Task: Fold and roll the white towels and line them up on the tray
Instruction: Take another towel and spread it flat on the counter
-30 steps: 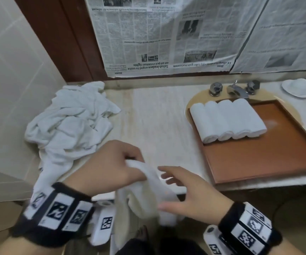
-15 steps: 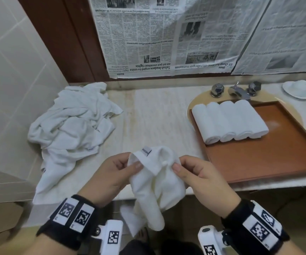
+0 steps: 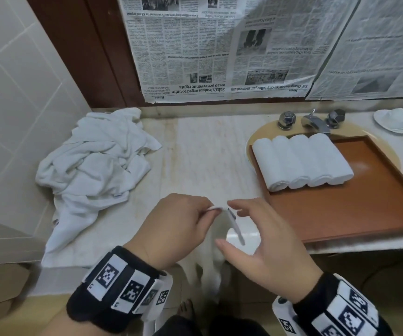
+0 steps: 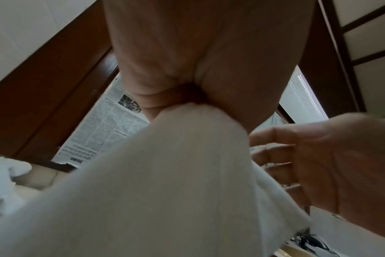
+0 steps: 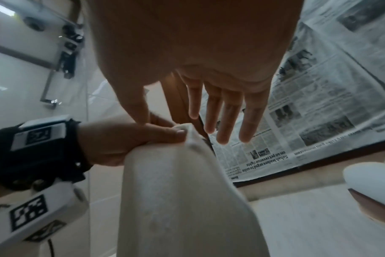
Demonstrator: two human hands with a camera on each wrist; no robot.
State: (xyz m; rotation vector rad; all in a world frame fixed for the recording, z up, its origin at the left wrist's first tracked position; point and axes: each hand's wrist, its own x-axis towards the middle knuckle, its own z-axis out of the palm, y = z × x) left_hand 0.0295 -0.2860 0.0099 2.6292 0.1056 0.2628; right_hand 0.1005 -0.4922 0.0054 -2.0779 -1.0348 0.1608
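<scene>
My left hand [image 3: 207,208] pinches the top corner of a white towel [image 3: 211,270], which hangs limp in front of the counter's edge. The right wrist view shows the same pinch [image 5: 178,133] on the towel [image 5: 176,200]. Beside the towel's tagged edge, my right hand [image 3: 230,223] is spread with straight fingers [image 5: 222,118] and grips nothing. Several rolled white towels [image 3: 302,163] lie side by side at the left end of the brown tray [image 3: 346,214]. A heap of loose white towels [image 3: 93,166] sits at the counter's far left.
The tray rests over a sink, with the tap [image 3: 315,122] behind it. A small white dish [image 3: 394,120] stands at the far right. Newspaper [image 3: 219,49] covers the wall behind. Bare marble counter [image 3: 202,154] lies between the heap and the tray.
Half a second ago both hands pinched the towel's top edge. My right hand has since let go and opened, and the towel now hangs from the left hand alone.
</scene>
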